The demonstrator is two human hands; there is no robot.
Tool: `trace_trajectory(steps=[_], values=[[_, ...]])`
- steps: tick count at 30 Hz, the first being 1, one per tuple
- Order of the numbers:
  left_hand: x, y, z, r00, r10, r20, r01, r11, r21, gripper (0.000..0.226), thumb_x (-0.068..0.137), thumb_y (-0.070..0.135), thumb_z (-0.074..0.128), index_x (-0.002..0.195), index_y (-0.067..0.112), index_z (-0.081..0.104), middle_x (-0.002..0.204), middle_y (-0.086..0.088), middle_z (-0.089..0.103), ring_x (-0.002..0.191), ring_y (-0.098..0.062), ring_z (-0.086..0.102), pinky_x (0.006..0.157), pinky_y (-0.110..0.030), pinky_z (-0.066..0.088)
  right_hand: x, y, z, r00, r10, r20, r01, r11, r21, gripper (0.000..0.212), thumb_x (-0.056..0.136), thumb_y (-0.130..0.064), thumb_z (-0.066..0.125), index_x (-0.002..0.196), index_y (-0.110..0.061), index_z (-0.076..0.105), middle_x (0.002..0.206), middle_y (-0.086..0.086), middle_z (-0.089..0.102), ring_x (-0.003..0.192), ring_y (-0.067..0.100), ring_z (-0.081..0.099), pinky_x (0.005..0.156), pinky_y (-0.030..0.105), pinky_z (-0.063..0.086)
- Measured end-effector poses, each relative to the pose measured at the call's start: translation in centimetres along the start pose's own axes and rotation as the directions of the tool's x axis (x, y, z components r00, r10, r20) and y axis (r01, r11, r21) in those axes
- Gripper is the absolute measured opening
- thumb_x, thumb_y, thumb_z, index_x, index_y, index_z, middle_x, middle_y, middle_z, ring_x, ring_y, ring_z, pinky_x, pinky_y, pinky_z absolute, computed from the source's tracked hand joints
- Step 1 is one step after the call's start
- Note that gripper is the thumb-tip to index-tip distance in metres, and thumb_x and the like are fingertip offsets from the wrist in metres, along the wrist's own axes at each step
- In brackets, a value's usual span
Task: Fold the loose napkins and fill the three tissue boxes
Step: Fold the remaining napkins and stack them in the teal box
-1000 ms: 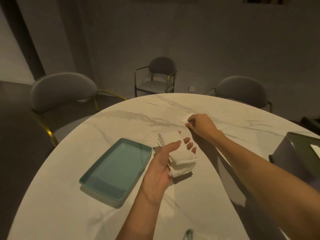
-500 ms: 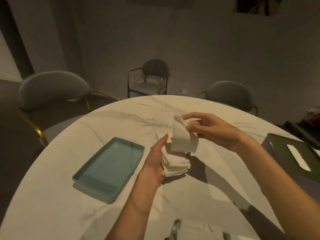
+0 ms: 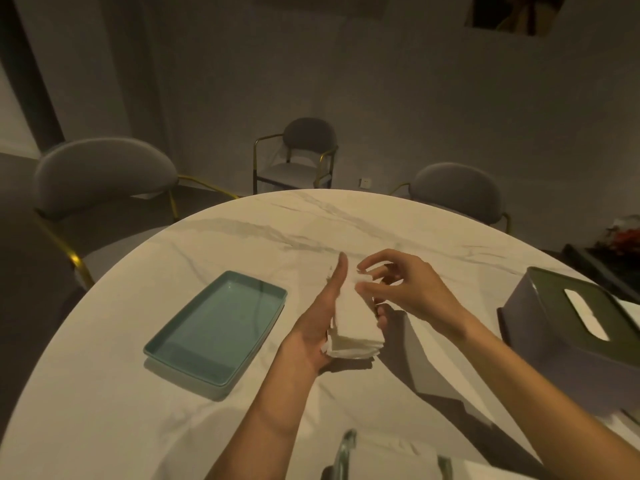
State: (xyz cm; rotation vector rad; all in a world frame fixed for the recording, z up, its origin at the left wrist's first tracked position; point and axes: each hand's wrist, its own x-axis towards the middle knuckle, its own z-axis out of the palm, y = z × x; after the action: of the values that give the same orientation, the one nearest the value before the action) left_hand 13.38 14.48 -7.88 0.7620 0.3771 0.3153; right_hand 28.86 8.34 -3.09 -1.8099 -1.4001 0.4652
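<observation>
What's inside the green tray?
Nothing that I can see. The green tray shows only its bare bottom. The folded napkins are beside it, held in the left hand, with the right hand on top.

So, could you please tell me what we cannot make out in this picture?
- Head view: the tissue box is cut off by the right edge; what fills it is hidden under its lid.
- The shiny object at the bottom edge is cut off and blurred.
- The left hand and right hand cover parts of the napkin stack; the napkin count is unreadable.
- Only one box shows fully.
</observation>
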Motion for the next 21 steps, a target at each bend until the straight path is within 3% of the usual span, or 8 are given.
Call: trace_trajectory(steps=[3,6,8,11,12,16,18,21], values=[[-0.6,0.1,0.6,0.999,-0.011,-0.038,0.018,0.984,0.175,0.072,0.079,0.088,0.054,0.107,0.026,0.080,0.096,-0.012,0.072,0.086,-0.029,0.068,0.077,-0.043,0.057,-0.3,0.2,-0.6,0.998,-0.003,0.060,0.013,0.986,-0.167,0.057,0.069,-0.062,0.078,0.120,-0.044,0.059,0.112,-0.028,0.058,0.098,0.006,0.062,0.082,0.022,0.058],[-0.7,0.1,0.8,0.996,-0.054,0.065,0.037,0.970,0.241,0.084,0.081,0.088,0.054,0.126,0.018,0.070,0.107,-0.016,0.068,0.087,-0.030,0.067,0.083,-0.049,0.052,-0.8,-0.3,-2.2,0.975,0.088,0.206,-0.045,0.978,-0.203,0.073,0.062,-0.070,0.070,0.130,-0.046,0.055,0.126,-0.023,0.055,0.112,0.010,0.056,0.097,0.030,0.053],[-0.9,0.1,1.0,0.994,-0.069,0.085,0.037,0.944,0.327,0.074,0.087,0.077,0.059,0.126,0.015,0.069,0.111,-0.018,0.071,0.086,-0.031,0.069,0.086,-0.053,0.053,-1.7,-0.2,-3.1,0.970,0.100,0.222,-0.061,0.983,-0.174,0.066,0.062,-0.069,0.069,0.122,-0.042,0.064,0.118,-0.021,0.064,0.107,0.009,0.061,0.095,0.030,0.054],[-1.2,0.1,1.0,0.995,0.036,0.091,-0.074,0.892,0.446,0.050,0.089,0.040,0.080,0.127,0.011,0.064,0.117,-0.021,0.070,0.090,-0.037,0.069,0.089,-0.059,0.054,-3.8,0.8,-4.2,0.986,0.091,0.140,-0.093,0.996,0.004,0.038,0.069,-0.059,0.074,0.100,-0.038,0.073,0.093,-0.019,0.072,0.093,0.003,0.066,0.083,0.023,0.053],[-1.0,0.1,0.8,0.991,0.113,0.065,-0.131,0.867,0.481,0.046,0.086,0.028,0.084,0.124,0.012,0.064,0.116,-0.017,0.070,0.092,-0.036,0.069,0.085,-0.053,0.058,-4.4,1.4,-4.3,0.989,0.107,0.103,-0.114,0.991,0.071,0.036,0.073,-0.055,0.076,0.103,-0.034,0.074,0.094,-0.015,0.073,0.093,0.007,0.068,0.083,0.024,0.055],[0.1,-0.3,0.4,0.879,0.477,0.006,-0.310,0.561,0.768,0.023,0.083,0.006,0.083,0.102,0.011,0.072,0.090,0.002,0.071,0.084,-0.012,0.066,0.064,-0.024,0.053,-6.7,4.4,-3.6,0.991,0.130,-0.014,-0.124,0.967,0.222,0.026,0.088,-0.032,0.076,0.111,-0.023,0.074,0.099,-0.006,0.076,0.095,0.015,0.070,0.089,0.039,0.057],[0.3,-0.8,0.4,0.867,0.497,0.028,-0.342,0.554,0.759,0.023,0.082,-0.001,0.081,0.101,0.010,0.074,0.091,0.000,0.073,0.086,-0.011,0.067,0.073,-0.029,0.056,-7.2,6.0,-2.9,0.992,0.127,-0.029,-0.114,0.956,0.270,0.027,0.089,-0.019,0.077,0.115,-0.020,0.071,0.105,-0.001,0.076,0.102,0.022,0.070,0.091,0.042,0.058],[0.6,-1.4,-0.2,0.857,0.514,0.039,-0.355,0.533,0.768,0.031,0.080,0.002,0.085,0.107,0.014,0.073,0.102,0.000,0.075,0.097,-0.016,0.071,0.084,-0.037,0.061,-7.4,6.7,-1.4,0.993,0.111,-0.050,-0.080,0.901,0.426,0.051,0.080,-0.011,0.083,0.124,-0.021,0.059,0.119,0.005,0.066,0.111,0.028,0.066,0.082,0.036,0.060]])
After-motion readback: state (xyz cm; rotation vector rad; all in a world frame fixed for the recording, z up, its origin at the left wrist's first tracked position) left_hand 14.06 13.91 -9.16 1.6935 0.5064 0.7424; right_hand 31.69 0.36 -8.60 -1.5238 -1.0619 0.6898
